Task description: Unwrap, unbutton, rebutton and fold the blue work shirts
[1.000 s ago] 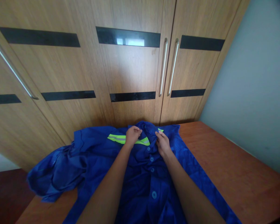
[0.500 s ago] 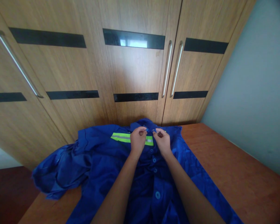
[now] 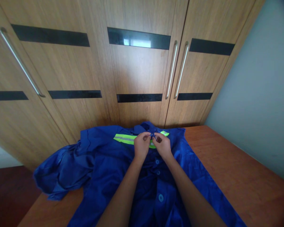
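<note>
Blue garment (image 3: 111,160): spread over the desk (image 3: 217,157), button front up, collar end toward the wardrobe (image 3: 137,75), lower part running out of view at the near side.
Left hand (image 3: 141,146): narrowed to a pinch on blue cloth just below the collar; thumb and index close together, other fingers curled in.
Right hand (image 3: 163,147): likewise narrowed, pinching blue cloth just beside the left; fingers bent inward.
Gap between hands: very small, tips almost meeting over the garment's front; blue bit caught there, too small to tell whether button, buttonhole or plain fold.
Collar (image 3: 142,127): slightly raised, just beyond the hands, near the foot of the wardrobe.
Reflective strip (image 3: 126,139): yellow-green with grey band, across the chest; partly hidden by the left hand, showing again in a sliver between hands.
Strip piece (image 3: 165,133): same colours, just beyond the right hand.
Buttons (image 3: 161,198): round, blue, in line down the front between the bare forearms; three plain to see.
Sleeve (image 3: 61,171): crumpled, at far left, across the desk's left edge in this view.
Wardrobe front: light wood, black bands, long silver handles (image 3: 171,70); window-like reflection in the upper middle band.
Surroundings: grey-blue wall (image 3: 255,94) on the right, dark reddish floor (image 3: 7,189) at lower left.
</note>
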